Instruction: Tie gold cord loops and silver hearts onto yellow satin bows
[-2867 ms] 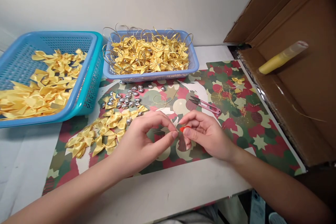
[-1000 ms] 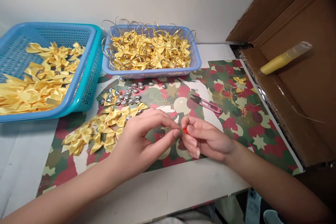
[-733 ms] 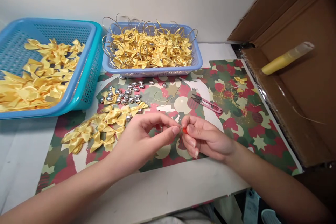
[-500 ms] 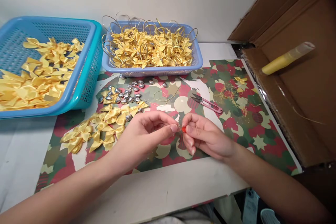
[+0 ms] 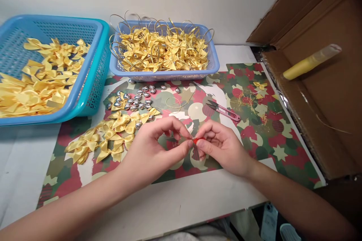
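- Head view, the grip: the right hand (image 5: 226, 150) pinches a small red piece (image 5: 197, 140) between thumb and forefinger, the tips closed on it.
- Head view, the red piece: it sits right in the grip, where the fingertips of both hands come together above the paper.
- Head view, left hand (image 5: 154, 143): thumb and forefinger curve round a wide gap and nearly meet at the tips, just beside the red piece (I cannot tell whether they hold anything).
- Head view, left of the grip: yellow bows (image 5: 121, 122) lie in a loose pile, with silver beads (image 5: 137, 98) heaped just beyond them.
- Head view, beyond the grip: a thin cord (image 5: 173, 107) lies in a loop; farther back, a basket (image 5: 169, 74) is full of bows and gold loops.
- Head view, beyond and right of the grip: scissors (image 5: 222, 109) lie near the right hand, blades pointing away.
- Head view, far left of the grip: a blue basket (image 5: 89, 67) of bows sits inside a teal basket (image 5: 97, 83).
- Head view, under the grip: patterned paper (image 5: 288, 169).
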A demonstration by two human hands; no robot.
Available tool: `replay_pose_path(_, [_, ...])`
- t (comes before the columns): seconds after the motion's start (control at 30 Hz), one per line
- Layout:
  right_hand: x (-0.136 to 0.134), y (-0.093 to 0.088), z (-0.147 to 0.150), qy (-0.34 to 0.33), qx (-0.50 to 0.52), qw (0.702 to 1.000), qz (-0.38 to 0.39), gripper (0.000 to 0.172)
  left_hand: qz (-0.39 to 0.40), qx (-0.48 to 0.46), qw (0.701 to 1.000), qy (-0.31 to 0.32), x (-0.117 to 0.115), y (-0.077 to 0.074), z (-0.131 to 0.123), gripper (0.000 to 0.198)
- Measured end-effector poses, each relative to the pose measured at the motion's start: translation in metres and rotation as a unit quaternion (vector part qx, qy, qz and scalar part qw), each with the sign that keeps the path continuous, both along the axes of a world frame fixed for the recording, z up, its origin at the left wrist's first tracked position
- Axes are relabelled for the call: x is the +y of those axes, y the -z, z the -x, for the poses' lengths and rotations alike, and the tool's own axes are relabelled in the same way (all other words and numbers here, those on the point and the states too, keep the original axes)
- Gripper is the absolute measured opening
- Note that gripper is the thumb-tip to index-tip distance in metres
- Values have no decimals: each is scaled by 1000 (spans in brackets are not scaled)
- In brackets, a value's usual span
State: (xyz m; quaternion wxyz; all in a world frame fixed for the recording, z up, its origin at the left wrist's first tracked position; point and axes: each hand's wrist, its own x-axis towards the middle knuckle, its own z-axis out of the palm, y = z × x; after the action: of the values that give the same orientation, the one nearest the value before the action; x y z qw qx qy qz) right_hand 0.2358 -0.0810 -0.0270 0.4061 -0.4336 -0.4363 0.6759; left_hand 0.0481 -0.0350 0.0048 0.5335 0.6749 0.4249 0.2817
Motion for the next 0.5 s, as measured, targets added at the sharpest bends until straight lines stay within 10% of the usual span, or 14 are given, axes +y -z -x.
replay_pose_path(0.5, [-6,9,3,30,-12,999,-32,12,80,66,994,33,7,-8,1,9])
